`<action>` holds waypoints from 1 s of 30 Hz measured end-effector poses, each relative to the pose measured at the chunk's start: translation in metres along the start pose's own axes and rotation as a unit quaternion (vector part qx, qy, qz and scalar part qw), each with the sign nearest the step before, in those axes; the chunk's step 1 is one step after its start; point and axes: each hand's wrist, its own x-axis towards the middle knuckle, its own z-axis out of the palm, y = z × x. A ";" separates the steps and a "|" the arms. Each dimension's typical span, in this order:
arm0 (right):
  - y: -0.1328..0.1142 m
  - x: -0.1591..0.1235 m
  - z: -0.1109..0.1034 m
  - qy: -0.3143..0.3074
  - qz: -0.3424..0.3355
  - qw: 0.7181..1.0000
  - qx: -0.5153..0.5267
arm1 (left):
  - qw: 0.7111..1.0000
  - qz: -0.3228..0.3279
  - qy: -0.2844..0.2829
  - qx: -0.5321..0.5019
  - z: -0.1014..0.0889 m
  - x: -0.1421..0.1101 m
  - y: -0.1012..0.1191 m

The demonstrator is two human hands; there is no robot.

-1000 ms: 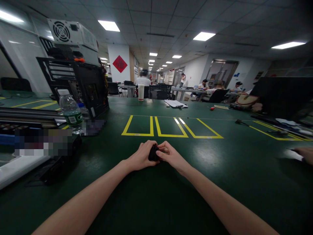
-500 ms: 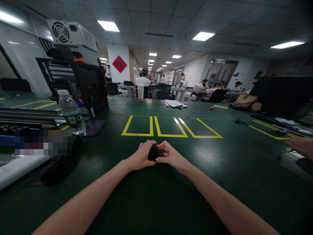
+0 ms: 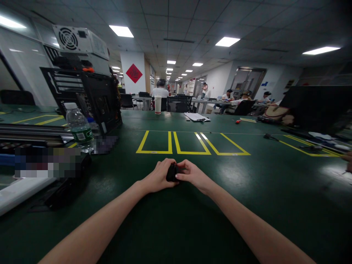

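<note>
A small black object (image 3: 171,173), too dark to name by kind, is between my hands above the green table (image 3: 176,220). My left hand (image 3: 161,176) is wrapped round its left side, thumb below and fingers over the top. On its right side, the thumb and fingertips of my right hand (image 3: 191,176) pinch at the object's edge. Part of the object is hidden behind the fingers. Just beyond my hands, yellow tape outlines (image 3: 189,152) mark the tabletop.
At left stand a water bottle (image 3: 79,128), an open black computer case (image 3: 101,99) and a power supply (image 3: 79,40). Farther back are a white cup (image 3: 157,105) and a clipboard (image 3: 197,117). A dark cable (image 3: 271,137) lies at right, near another person's hand (image 3: 348,157).
My right thumb and fingers have closed in slightly against the black object. The other person's hand at the right edge has drawn back mostly out of view.
</note>
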 end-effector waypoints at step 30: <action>-0.003 -0.002 -0.006 -0.005 -0.010 1.000 -0.027 | 0.999 -0.020 0.024 -0.015 0.009 0.002 -0.008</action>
